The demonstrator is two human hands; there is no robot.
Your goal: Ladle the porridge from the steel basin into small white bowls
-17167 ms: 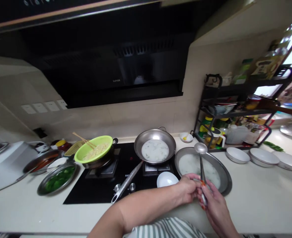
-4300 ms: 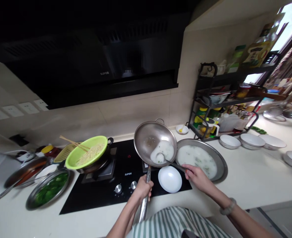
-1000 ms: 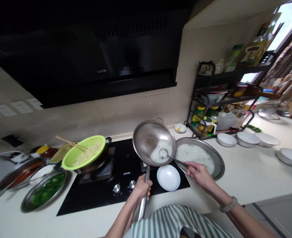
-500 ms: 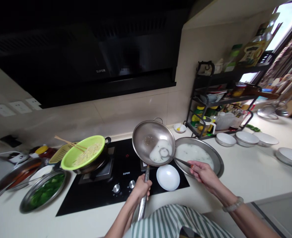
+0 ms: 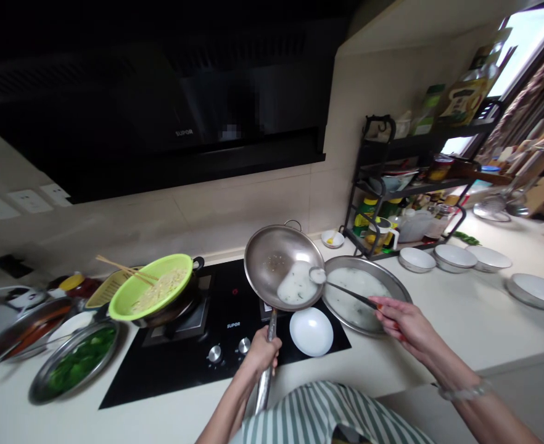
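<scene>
Range hood point(image 5: 161, 105): black, marked SUPOR, filling the upper left.
Worktop point(image 5: 466, 320): pale, running the width of the view.
Stove point(image 5: 161, 376): black glass on the worktop, with two knobs point(image 5: 214, 354) near its front.
Rack point(image 5: 399, 150): black, tiered, at the back right, loaded with bottles point(image 5: 429, 110) and jars point(image 5: 440, 168).
Basin point(image 5: 401, 290): broad, metal, just right of the stove, holding milky liquid with green flecks.
Steel pan point(image 5: 265, 265): above the stove's right burner, tilted, its own milky liquid point(image 5: 295, 287) pooled toward the near right; whether its rim touches the basin is unclear.
Lime-green bowl point(image 5: 124, 308): on a dark pot at the left burner, with pale strands point(image 5: 163, 290) inside and chopsticks point(image 5: 126, 269) resting across it.
Oval dish point(image 5: 36, 391): metal, left of the stove, full of greens point(image 5: 84, 361).
White bowl point(image 5: 311, 332): upright at the stove's front right, just in front of the pan.
Left hand point(image 5: 263, 350): fingers wrapped closed round the pan's long handle.
Right hand point(image 5: 406, 324): fingers closed on the ladle's handle, near the basin's front right.
Ladle point(image 5: 348, 292): slanting over the basin, its scoop at the pan's right rim; how full, I cannot tell.
Small dish point(image 5: 326, 242): white, behind the basin, something yellow in it.
</scene>
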